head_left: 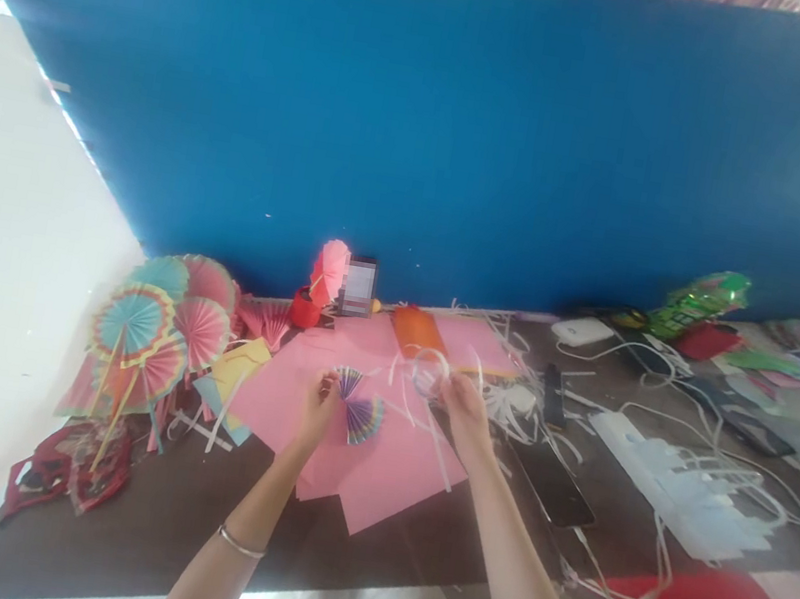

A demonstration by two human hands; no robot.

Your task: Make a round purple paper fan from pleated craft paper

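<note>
My left hand (321,400) is closed on the edge of a small pleated paper fan (363,419), striped in purple and pale colours and spread into two wings. Just right of it, my right hand (457,398) has its fingers closed on a whitish ring that looks like a roll of tape (425,372). Both hands are held over overlapping sheets of pink paper (369,497). Thin white strips lie and curl around the right hand.
Finished paper fans (132,323) cluster at the left, beside a red plastic wrapper (66,467). An orange packet (417,333) and a red cup (305,309) stand behind the paper. To the right are a dark phone (560,487), white cables and a white strip-like stack (674,485). A blue partition (428,122) closes the back.
</note>
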